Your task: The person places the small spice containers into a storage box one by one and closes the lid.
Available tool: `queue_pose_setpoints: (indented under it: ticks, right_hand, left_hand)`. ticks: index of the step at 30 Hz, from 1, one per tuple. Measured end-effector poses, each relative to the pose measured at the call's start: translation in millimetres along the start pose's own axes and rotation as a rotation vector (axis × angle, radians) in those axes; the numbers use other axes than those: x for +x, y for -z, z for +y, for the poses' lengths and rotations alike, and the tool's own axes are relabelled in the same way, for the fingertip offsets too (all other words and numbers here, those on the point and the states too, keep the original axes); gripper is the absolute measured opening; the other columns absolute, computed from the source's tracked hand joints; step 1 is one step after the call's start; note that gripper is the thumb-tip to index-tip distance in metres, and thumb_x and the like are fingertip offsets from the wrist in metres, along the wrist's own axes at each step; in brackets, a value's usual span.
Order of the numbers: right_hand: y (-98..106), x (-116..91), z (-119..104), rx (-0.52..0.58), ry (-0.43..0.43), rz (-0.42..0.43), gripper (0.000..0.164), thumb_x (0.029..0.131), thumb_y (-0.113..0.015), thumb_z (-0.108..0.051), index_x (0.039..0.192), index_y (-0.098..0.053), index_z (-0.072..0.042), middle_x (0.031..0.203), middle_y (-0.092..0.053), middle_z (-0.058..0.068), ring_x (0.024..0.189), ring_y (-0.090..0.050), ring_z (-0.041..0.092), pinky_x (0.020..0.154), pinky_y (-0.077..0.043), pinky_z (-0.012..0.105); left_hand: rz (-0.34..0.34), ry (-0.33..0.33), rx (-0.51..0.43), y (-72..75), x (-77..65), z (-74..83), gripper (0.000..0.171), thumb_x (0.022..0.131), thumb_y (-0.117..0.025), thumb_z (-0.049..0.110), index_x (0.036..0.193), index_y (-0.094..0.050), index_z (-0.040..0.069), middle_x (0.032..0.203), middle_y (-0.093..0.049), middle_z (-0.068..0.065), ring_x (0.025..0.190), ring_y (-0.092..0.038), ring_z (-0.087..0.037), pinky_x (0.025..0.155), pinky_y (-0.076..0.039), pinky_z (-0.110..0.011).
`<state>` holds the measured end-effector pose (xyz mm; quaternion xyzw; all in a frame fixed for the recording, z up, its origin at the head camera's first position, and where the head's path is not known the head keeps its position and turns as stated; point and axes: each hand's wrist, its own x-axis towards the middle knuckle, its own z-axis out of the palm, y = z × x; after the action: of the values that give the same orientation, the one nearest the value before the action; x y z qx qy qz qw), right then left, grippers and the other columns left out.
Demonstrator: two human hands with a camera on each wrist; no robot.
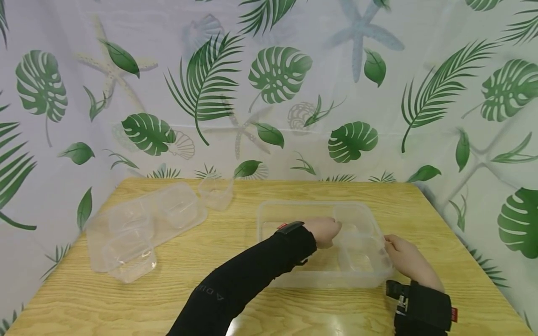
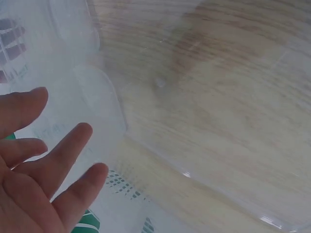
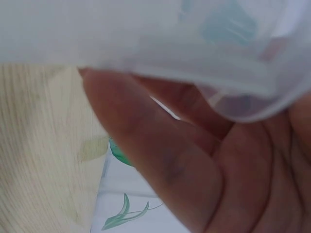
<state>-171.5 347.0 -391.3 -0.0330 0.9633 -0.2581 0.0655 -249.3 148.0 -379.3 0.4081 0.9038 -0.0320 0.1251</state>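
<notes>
A large clear plastic storage box [image 1: 311, 280] sits on the wooden table. At its right end, inside, are two smaller clear square containers [image 1: 355, 219], one behind the other. My left hand [image 1: 323, 232] hovers over the box's interior near these; in the left wrist view its fingers [image 2: 73, 145] are spread and loosely bent, holding nothing. With my right hand [image 1: 409, 259] I grip the box's right side near the rim. The right wrist view has its fingers [image 3: 141, 121] curled under the cloudy plastic edge [image 3: 160, 70], with some fingertips hidden behind it.
On the left lies a long clear plastic lid [image 1: 96, 238] with several small clear containers on or against it, one tilted container [image 1: 130, 256] overlapping its front edge. Another small container [image 1: 216, 192] stands beside it near the table's back edge. A leaf-patterned curtain [image 1: 277, 140] surrounds the table [image 1: 201, 261].
</notes>
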Motion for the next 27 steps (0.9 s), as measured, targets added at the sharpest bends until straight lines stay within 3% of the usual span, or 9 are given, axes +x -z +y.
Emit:
queue_pose_setpoints:
  ticks: [4,7,9,13,18,27]
  right_hand:
    - [-0.2,0.6,0.3,0.006,-0.006,-0.013,0.043,0.097,-0.026,-0.016,0.120,-0.038,0.018,0.117,-0.041,0.037,0.105,-0.042,0.048,0.080,-0.039,0.053]
    - [-0.8,-0.4,0.4,0.008,0.003,-0.003,0.042,0.097,-0.027,-0.015,0.120,-0.038,0.018,0.116,-0.042,0.037,0.103,-0.043,0.048,0.079,-0.040,0.052]
    - [-0.8,-1.0,0.5,0.007,0.010,0.007,0.042,0.096,-0.027,-0.014,0.120,-0.038,0.018,0.116,-0.042,0.037,0.103,-0.044,0.048,0.078,-0.040,0.052]
    - [-0.6,-1.3,0.5,0.012,0.023,0.006,0.042,0.097,-0.026,-0.015,0.120,-0.038,0.018,0.116,-0.041,0.037,0.103,-0.043,0.048,0.078,-0.040,0.052]
    - [-0.6,-1.3,1.3,0.030,0.039,0.001,0.043,0.097,-0.026,-0.016,0.121,-0.038,0.018,0.116,-0.042,0.037,0.102,-0.044,0.048,0.076,-0.041,0.051]
    - [-0.1,-1.9,1.2,0.037,0.017,-0.013,0.043,0.098,-0.025,-0.016,0.122,-0.036,0.017,0.119,-0.039,0.037,0.105,-0.041,0.048,0.078,-0.041,0.051]
  left_hand:
    - [-0.026,0.001,-0.045,-0.2,-1.7,0.1,0.054,0.089,-0.054,0.017,0.137,-0.031,0.010,0.126,-0.048,-0.002,0.102,-0.052,-0.010,0.079,-0.041,-0.018]
    - [-0.042,-0.025,-0.094,0.3,-1.5,0.9,0.054,0.089,-0.054,0.017,0.137,-0.031,0.008,0.127,-0.047,-0.003,0.104,-0.052,-0.011,0.081,-0.040,-0.018]
    - [-0.044,-0.062,-0.112,0.9,-0.9,2.3,0.053,0.089,-0.054,0.017,0.136,-0.033,0.008,0.131,-0.043,-0.003,0.114,-0.045,-0.011,0.089,-0.036,-0.017]
    - [-0.073,-0.123,-0.176,1.0,-0.7,5.9,0.054,0.088,-0.056,0.016,0.136,-0.033,0.008,0.132,-0.042,-0.001,0.113,-0.045,-0.008,0.090,-0.033,-0.015]
    - [-0.126,-0.138,-0.265,0.4,-1.6,7.7,0.059,0.087,-0.057,0.016,0.139,-0.028,0.010,0.134,-0.040,0.001,0.111,-0.046,-0.005,0.089,-0.034,-0.014]
    - [-0.133,-0.145,-0.267,7.2,-10.2,4.3,0.058,0.088,-0.055,0.024,0.139,-0.029,0.013,0.140,-0.030,0.003,0.124,-0.032,-0.008,0.095,-0.027,-0.016]
